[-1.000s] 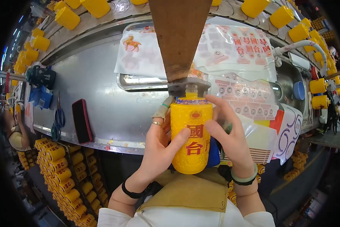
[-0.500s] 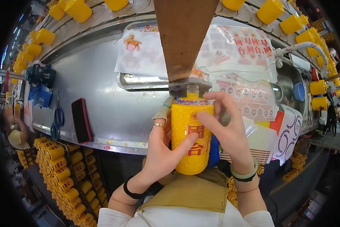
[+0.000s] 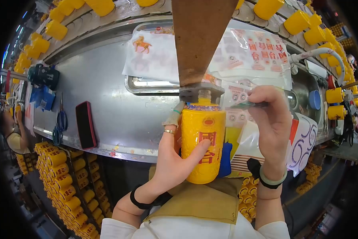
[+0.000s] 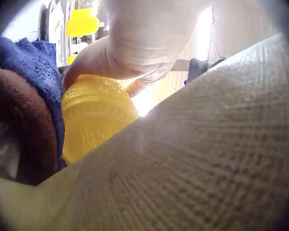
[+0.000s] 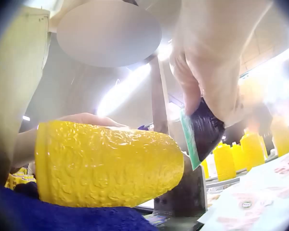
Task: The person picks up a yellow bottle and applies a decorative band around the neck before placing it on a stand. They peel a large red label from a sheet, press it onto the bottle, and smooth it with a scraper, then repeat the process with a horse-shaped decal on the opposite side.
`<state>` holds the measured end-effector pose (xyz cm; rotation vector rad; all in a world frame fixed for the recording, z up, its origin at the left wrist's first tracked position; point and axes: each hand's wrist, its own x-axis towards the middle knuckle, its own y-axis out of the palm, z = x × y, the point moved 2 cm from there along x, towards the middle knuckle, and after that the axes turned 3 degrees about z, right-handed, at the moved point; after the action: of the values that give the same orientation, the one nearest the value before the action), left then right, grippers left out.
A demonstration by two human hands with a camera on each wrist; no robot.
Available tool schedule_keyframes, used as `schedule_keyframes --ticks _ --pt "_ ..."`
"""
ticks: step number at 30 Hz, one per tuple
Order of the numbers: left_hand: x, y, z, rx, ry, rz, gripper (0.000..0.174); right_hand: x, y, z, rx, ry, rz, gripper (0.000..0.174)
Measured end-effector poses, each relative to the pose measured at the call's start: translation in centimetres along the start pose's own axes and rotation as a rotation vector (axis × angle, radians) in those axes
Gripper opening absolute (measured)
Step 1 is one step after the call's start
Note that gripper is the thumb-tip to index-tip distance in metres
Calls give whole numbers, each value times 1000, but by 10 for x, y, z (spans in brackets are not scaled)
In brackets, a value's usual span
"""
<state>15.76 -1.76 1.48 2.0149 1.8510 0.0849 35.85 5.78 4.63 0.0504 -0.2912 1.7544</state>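
Note:
A yellow embossed bottle (image 3: pixel 191 127) with red characters and a patterned collar lies with its clear neck toward the grey block at the wooden post's near end. My left hand (image 3: pixel 171 161) grips it from the left, thumb across the red characters, a fabric sleeve on one finger. Off to the bottle's right, my right hand (image 3: pixel 273 123) is raised and apart from it. Its fingers pinch a small dark wedge-shaped scraper (image 5: pixel 207 126) with a green edge. Under the bottle shows a blue cloth (image 5: pixel 72 219), also beside it in the left wrist view.
The wooden post (image 3: pixel 200 40) comes down over the metal table (image 3: pixel 107 107). Decal sheets (image 3: pixel 266 49) lie behind and to the right. A phone (image 3: pixel 85 125) and scissors (image 3: pixel 60 121) lie left. Yellow bottles (image 3: pixel 298 22) line the conveyor; a blue cup (image 3: pixel 314 97) is near the sink.
My right hand has left the bottle's upper right side and moved right, with the scraper now showing in its fingers. My left hand keeps its hold; the bottle stays nearly in place.

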Motion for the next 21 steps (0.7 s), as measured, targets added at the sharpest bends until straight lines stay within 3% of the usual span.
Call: schedule_keyframes --ticks 3,8,10,12,14,15,17,20,21 --pt "-1 1 -2 0 2 -7 82 17 4 25 -424 -255 62 29" --pt "-1 0 -1 20 7 -17 81 23 27 45 -542 -377 109 29" --pt "-1 0 0 65 -3 -1 81 23 36 48 -524 -391 408 29" --pt "-1 2 -2 31 -8 -4 81 30 37 46 -601 -411 392 30" --pt "-2 3 -2 -4 -11 -9 81 39 35 46 -866 -556 224 29" --pt "-2 3 -1 -2 -11 -13 81 38 35 46 -866 -557 223 29" --pt "-2 2 1 3 -11 -16 81 32 33 43 -479 -423 282 28" --pt "-2 3 1 74 23 -10 81 19 39 37 -543 -389 290 26" --pt "-1 4 -2 15 -2 -13 81 20 35 30 -540 -351 180 26"
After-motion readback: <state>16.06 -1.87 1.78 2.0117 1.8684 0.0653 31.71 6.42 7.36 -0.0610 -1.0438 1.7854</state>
